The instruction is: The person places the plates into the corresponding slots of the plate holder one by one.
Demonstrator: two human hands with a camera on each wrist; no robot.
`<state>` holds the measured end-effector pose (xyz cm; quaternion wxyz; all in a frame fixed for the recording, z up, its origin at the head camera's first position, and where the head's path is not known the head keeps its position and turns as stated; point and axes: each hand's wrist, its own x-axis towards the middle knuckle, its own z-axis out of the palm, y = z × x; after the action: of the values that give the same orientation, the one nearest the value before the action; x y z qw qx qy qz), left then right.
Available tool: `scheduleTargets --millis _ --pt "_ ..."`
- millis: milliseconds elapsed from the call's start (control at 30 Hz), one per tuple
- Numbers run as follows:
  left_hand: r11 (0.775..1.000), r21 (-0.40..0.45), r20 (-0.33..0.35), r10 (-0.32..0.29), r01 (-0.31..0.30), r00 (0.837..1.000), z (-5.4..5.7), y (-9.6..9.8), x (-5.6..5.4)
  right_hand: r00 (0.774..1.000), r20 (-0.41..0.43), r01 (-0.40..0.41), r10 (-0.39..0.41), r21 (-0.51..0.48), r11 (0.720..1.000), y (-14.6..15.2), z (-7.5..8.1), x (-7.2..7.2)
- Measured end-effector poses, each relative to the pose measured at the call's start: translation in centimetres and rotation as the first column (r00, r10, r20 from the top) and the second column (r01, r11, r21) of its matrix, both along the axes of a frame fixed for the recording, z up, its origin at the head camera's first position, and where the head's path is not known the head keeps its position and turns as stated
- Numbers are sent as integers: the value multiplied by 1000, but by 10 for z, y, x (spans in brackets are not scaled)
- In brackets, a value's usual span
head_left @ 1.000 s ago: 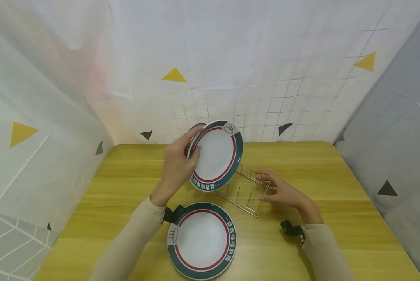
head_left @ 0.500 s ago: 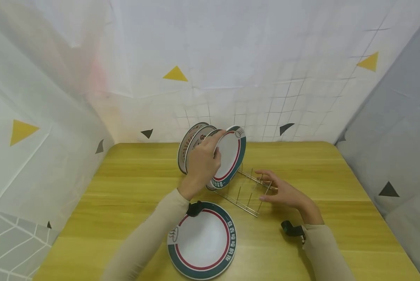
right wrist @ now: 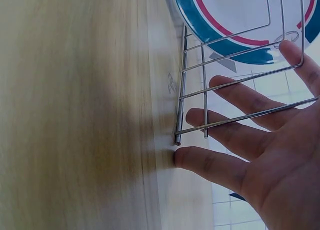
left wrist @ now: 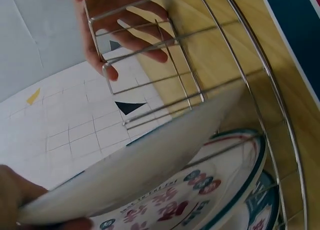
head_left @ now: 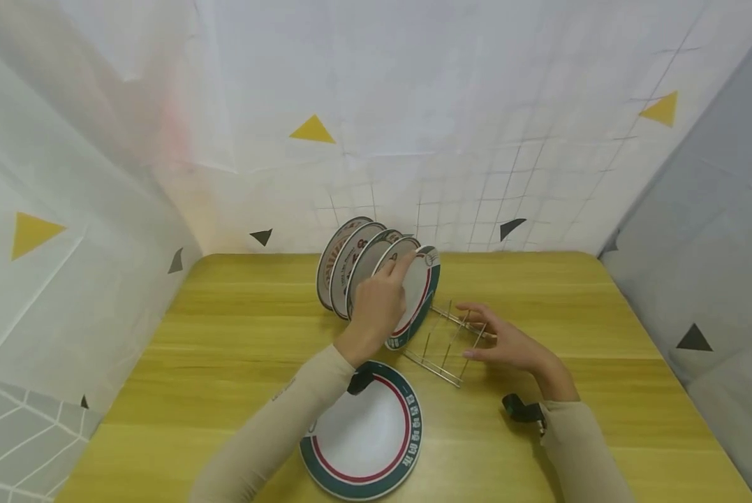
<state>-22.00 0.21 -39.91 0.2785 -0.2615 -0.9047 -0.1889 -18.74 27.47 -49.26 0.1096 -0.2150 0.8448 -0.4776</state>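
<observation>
In the head view my left hand [head_left: 378, 304] grips the upper left edge of a white plate [head_left: 421, 300] with a green rim and red ring. The plate stands tilted at the wire dish rack [head_left: 432, 369], right of several upright plates [head_left: 327, 272]. In the left wrist view the held plate [left wrist: 135, 165] is seen nearly edge-on, close over a patterned plate [left wrist: 230, 162]. My right hand [head_left: 507, 346] is at the rack's right end. The right wrist view has its fingers [right wrist: 235, 135] spread and mostly straight behind the rack wires.
Another green-rimmed plate [head_left: 363, 436] lies flat on the wooden table [head_left: 602, 419] in front of the rack, partly under the left forearm. White patterned sheets [head_left: 413, 105] hang behind the table and along its sides.
My left hand has moved right and then lower with the green-rimmed plate, which has turned more edge-on. The upright plates behind it have come into view. My right hand stays at the rack.
</observation>
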Motion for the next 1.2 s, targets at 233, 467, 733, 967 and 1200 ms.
scheduleTargets --millis 233,467,733,967,1200 --pt "999 -33 3 20 -20 1000 4 -1 0 1000 1 4 -4 -6 1000 0 3 0" --pt "995 -89 -5 45 -46 999 5 0 2 1000 8 -2 3 -24 1000 0 2 0" --pt "994 -100 23 40 -38 999 6 -1 3 1000 9 1 -1 -25 1000 -1 1 1" --pt "998 -52 135 -31 38 990 11 -9 9 1000 15 -4 4 -23 1000 0 1 2" --pt "999 -19 83 -29 31 996 20 -28 32 1000 21 -8 9 -23 1000 0 1 2"
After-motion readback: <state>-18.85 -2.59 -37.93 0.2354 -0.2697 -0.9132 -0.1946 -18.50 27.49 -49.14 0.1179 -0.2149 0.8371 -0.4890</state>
